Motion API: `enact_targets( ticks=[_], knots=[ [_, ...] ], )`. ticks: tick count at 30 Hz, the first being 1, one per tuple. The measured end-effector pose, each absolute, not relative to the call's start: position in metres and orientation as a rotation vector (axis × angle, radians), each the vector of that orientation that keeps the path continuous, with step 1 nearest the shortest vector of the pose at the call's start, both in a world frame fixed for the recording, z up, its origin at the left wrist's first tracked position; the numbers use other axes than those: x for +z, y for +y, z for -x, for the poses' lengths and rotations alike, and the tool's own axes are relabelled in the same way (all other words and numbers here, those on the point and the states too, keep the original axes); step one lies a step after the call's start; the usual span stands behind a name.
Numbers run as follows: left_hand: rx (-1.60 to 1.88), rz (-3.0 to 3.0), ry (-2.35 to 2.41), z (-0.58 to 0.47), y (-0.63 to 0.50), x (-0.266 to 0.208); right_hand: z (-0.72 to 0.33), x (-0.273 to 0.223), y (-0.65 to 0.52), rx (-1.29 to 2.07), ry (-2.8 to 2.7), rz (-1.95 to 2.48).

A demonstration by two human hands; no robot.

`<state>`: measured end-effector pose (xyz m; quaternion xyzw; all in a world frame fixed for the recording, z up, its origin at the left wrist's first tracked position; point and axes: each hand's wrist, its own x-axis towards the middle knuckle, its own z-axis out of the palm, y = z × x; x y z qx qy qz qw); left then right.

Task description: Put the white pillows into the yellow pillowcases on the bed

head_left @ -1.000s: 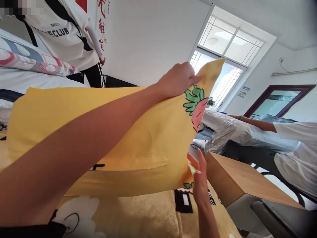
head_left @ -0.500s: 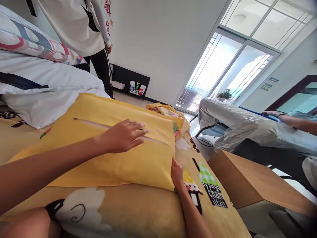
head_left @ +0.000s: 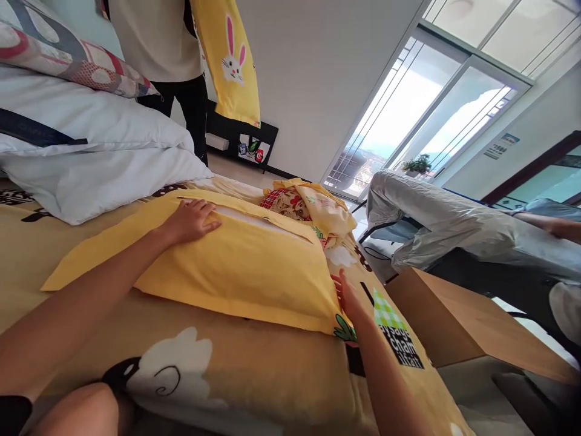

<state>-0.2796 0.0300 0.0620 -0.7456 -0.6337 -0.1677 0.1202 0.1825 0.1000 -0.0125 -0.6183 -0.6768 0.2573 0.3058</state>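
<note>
Fingers of the left hand are spread flat on a yellow pillow lying on the bed; the right hand is pressed open-fingered against its near corner. The pillow could be nudged off the bed's edge if pushed unevenly.

Your left hand lies flat, palm down, fingers spread, arm stretched forward. Your right hand is open, fingers straight and pointing away, forearm angled up from lower right.
</note>
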Motion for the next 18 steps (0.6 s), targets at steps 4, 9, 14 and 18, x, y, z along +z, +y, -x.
enact_targets(
  ticks=[4,9,14,18],
  knots=[
    [-0.756,2.08,-1.825,0.276,0.032,0.058,-0.156,-0.001,0.1,0.696,-1.666,1.583],
    [-1.643,1.543,-1.472,0.267,0.012,0.077,-0.129,0.008,0.1,0.498,-1.61,1.492],
    [-1.51,1.665,-1.002,0.255,-0.022,0.075,-0.103,0.031,0.11,0.311,-1.75,1.447],
    [-1.317,1.93,-0.949,0.241,-0.05,0.052,-0.057,0.058,0.088,0.036,-2.15,0.925]
  ],
)
